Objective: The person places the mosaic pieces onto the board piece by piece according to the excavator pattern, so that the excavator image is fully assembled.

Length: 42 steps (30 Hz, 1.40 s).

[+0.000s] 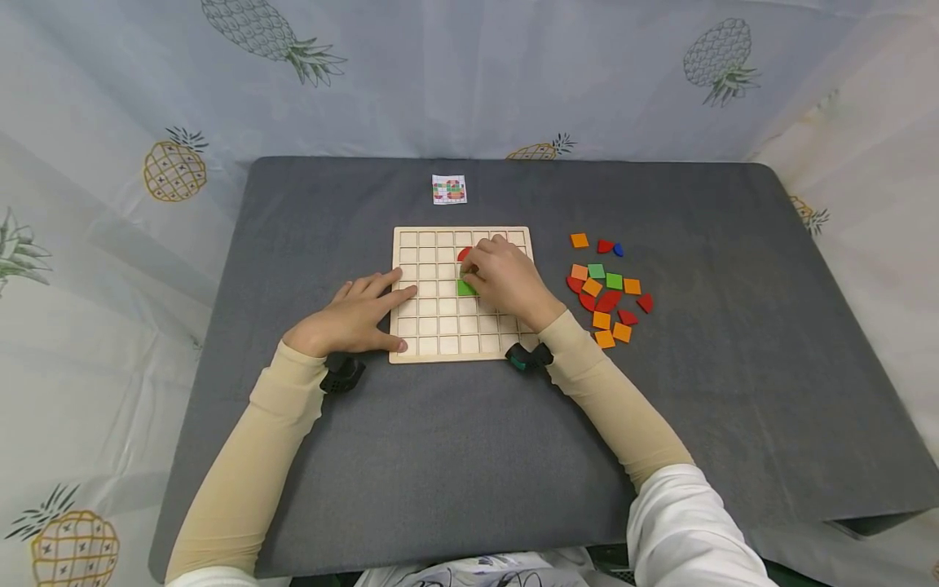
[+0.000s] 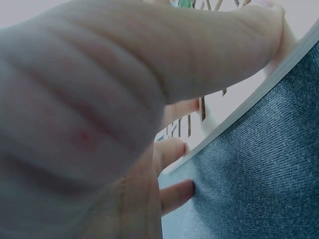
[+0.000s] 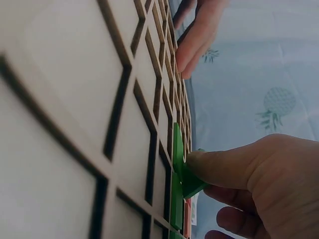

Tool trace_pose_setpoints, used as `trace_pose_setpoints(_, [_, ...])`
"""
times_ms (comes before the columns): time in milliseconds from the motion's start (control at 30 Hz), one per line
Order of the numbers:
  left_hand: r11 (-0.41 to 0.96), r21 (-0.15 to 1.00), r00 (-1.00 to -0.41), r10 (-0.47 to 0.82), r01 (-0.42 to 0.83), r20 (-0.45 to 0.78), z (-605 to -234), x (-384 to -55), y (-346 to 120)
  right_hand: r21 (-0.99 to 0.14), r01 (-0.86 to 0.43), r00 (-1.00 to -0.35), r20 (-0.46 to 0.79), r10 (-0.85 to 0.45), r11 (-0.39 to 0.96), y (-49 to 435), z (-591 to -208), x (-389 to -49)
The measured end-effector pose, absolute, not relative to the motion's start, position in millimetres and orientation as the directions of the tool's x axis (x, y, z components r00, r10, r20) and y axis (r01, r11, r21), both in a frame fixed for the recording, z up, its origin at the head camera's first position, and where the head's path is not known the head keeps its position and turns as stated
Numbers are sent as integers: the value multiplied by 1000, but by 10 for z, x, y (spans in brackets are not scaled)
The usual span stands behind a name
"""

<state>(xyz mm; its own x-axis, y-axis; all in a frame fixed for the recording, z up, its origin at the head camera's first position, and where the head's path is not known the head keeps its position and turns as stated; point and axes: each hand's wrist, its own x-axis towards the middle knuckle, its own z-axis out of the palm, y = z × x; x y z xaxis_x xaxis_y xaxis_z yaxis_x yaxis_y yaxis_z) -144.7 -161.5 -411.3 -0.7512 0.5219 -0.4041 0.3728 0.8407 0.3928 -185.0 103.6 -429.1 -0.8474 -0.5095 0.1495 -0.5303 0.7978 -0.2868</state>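
Observation:
A pale wooden grid board [image 1: 438, 326] lies on the grey table. My left hand [image 1: 350, 314] rests at its left edge, fingers spread, with the thumb and fingertips on the rim. Over the middle of the grid is my right hand [image 1: 509, 277]. In the right wrist view it pinches a green tile [image 3: 193, 185] between thumb and fingers, tilted close over the grid. Beside that tile, other green tiles [image 3: 176, 201] sit in the board's cells, with a sliver of red piece behind. From the head, one green tile [image 1: 465, 288] and a red rounded piece [image 1: 463, 254] show; the right hand hides the cells around them.
Right of the board lies a loose scatter of orange tiles [image 1: 601, 320], green tiles [image 1: 614, 281], red pieces [image 1: 608, 301] and a blue piece [image 1: 619, 249]. A small printed pattern card [image 1: 449, 190] lies behind the board. A pineapple-print curtain [image 1: 440, 81] hangs beyond the table.

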Motion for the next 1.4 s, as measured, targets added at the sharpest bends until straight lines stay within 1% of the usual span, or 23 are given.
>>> trace_pose_setpoints(133, [839, 394, -750, 525, 376, -403, -4110, -1447, -1614, -285, -551, -835, 171, -524, 784, 1039, -4316, -1848])
trace_pose_setpoints(367, [840, 397, -749, 522, 369, -409, -4099, -1447, -1608, -280, -562, -827, 167, -537, 778, 1050, -4333, -1861])
trace_pose_setpoints(500, [841, 397, -748, 522, 368, -410, -4101, -1448, -1610, -280, -561, -826, 123, -550, 779, 1055, -4318, -1864])
trace_pose_setpoints(633, [841, 398, -749, 520, 367, -410, -4109, -1451, -1614, -324, -542, -829, 59, -556, 775, 1066, -4270, -1863])
trace_pose_setpoints(800, [840, 407, -748, 519, 358, -413, -4110, -1454, -1612, -417, -486, -843, -8, -538, 768, 1143, -4179, -1891])
trace_pose_setpoints(933, [836, 413, -747, 524, 361, -409, -4100, -1451, -1607, -497, -446, -861, 11, -508, 744, 1306, -4067, -1940])
trace_pose_setpoints(1033, [832, 416, -747, 530, 368, -400, -4096, -1454, -1607, -542, -402, -887, 30, -461, 738, 1476, -3985, -1973])
trace_pose_setpoints(1167, [830, 414, -745, 534, 374, -399, -4093, -1456, -1608, -585, -312, -924, 5, -382, 749, 1695, -3910, -2011])
trace_pose_setpoints(1400, [828, 415, -741, 539, 378, -401, -4087, -1448, -1613, -595, -185, -959, -65, -276, 782, 2011, -3860, -2076])
